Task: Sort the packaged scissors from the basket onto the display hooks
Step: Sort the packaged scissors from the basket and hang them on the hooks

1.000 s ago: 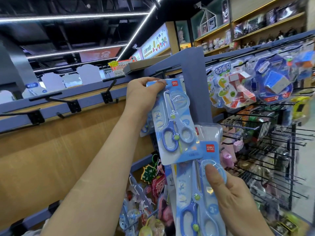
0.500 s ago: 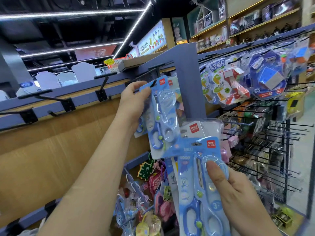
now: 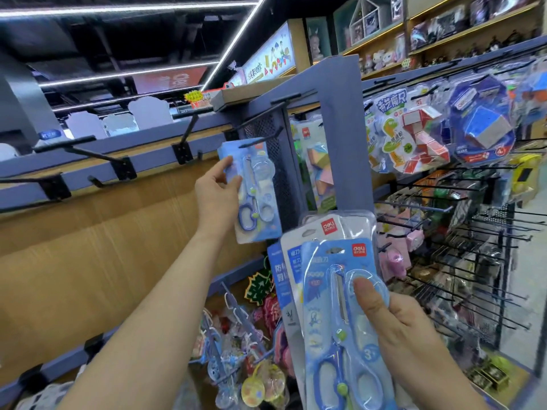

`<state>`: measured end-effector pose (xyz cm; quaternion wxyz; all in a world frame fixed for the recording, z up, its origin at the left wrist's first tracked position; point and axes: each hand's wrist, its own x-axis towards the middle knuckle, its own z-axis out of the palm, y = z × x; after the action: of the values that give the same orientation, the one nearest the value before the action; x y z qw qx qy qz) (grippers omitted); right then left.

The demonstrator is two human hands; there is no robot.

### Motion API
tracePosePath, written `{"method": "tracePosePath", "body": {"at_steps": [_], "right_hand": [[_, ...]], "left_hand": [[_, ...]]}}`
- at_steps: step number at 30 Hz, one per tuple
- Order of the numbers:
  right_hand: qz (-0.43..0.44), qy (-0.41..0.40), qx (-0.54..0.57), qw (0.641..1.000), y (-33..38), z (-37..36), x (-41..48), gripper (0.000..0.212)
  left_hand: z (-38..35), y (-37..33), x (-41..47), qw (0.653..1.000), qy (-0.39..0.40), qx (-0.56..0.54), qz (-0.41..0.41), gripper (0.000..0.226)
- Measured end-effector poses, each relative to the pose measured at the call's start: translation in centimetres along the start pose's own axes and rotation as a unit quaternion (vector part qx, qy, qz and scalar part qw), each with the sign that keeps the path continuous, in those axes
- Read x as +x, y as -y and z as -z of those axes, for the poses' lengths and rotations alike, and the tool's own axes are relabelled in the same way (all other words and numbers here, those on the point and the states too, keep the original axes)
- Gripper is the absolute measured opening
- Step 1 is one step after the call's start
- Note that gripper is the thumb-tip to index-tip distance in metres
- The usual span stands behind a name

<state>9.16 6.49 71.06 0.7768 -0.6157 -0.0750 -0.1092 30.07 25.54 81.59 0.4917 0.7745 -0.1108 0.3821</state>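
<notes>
My left hand (image 3: 217,189) pinches the left edge of a blue packaged pair of scissors (image 3: 257,192), raised against the perforated end panel. The top of that pack sits at a black display hook (image 3: 260,137); whether the hook passes through the pack's hole I cannot tell. My right hand (image 3: 396,324) grips a stack of packaged scissors (image 3: 334,306) low at the right, thumb pressed on the front blue pack. White packs with red labels show behind it. No basket is in view.
Several bare black hooks (image 3: 88,152) jut from the blue rail over the wooden panel at left. The right rack carries puzzle toys (image 3: 414,128) and many long wire hooks (image 3: 473,261). Hanging trinkets (image 3: 251,365) crowd the space below my hands.
My left hand has carried its scissors pack leftward and up to the hook on the end panel. My right hand's stack has stayed low at the right.
</notes>
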Motion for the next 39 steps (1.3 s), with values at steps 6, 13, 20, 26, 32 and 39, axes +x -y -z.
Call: {"method": "tracePosePath", "body": {"at_steps": [6,13,20,26,32,39], "right_hand": [[-0.011,0.015,0.026,0.999,-0.3,-0.7,0.3,0.058],[-0.020,0.032,0.061,0.997,-0.2,-0.9,0.6,0.047],[0.000,0.041,0.061,0.997,0.1,-1.4,0.8,0.042],[0.041,0.017,0.014,0.999,-0.5,-1.9,1.3,0.070],[0.075,0.040,-0.044,0.995,-0.5,-1.8,1.4,0.020],[0.111,0.025,-0.047,0.992,0.6,-2.1,2.0,0.047]], "left_hand": [[-0.2,0.7,0.9,0.993,0.001,0.116,-0.028,0.042],[3.2,-4.4,-6.3,0.995,0.035,-0.054,-0.075,0.020],[4.2,-6.5,-12.0,0.964,0.240,-0.110,0.020,0.025],[3.9,-6.5,-11.0,0.939,0.230,-0.205,0.154,0.015],[2.7,-8.7,-8.8,0.924,0.100,-0.339,0.149,0.008],[1.8,-11.7,-5.4,0.936,0.142,-0.309,0.094,0.004]]}}
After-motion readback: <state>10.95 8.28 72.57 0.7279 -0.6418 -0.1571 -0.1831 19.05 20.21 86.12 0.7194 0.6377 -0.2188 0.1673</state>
